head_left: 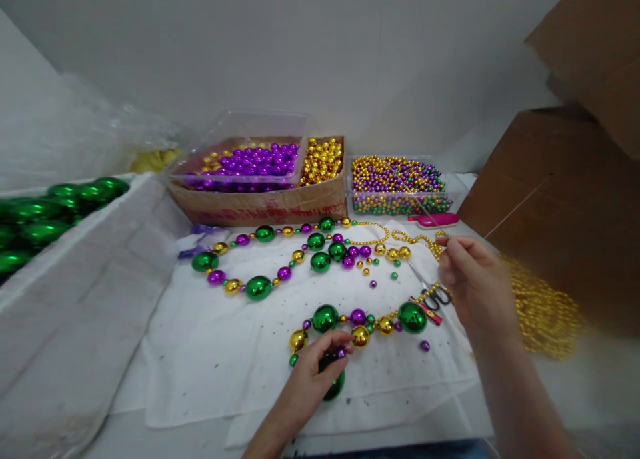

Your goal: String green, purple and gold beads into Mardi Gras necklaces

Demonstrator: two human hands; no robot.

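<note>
My left hand (pixel 316 371) is closed over a large green bead (pixel 334 386) at the near end of a partly strung strand of green, gold and purple beads (pixel 370 320) lying on a white cloth (pixel 210 352). My right hand (pixel 470 282) is raised at the right, its fingers pinched on a thin clear thread (pixel 425 209) that runs up and left. Small scissors (pixel 436 298) lie just below that hand. A finished strand of mixed beads (pixel 260 272) curves across the cloth farther back.
At the back stand a cardboard box (pixel 260 206) with purple and gold beads, a clear tub (pixel 397 186) of small mixed beads and a pink tool (pixel 434 220). Large green beads (pixel 45 212) fill a box at left. Cardboard boxes (pixel 565 199) and gold bead strings (pixel 543 312) sit at right.
</note>
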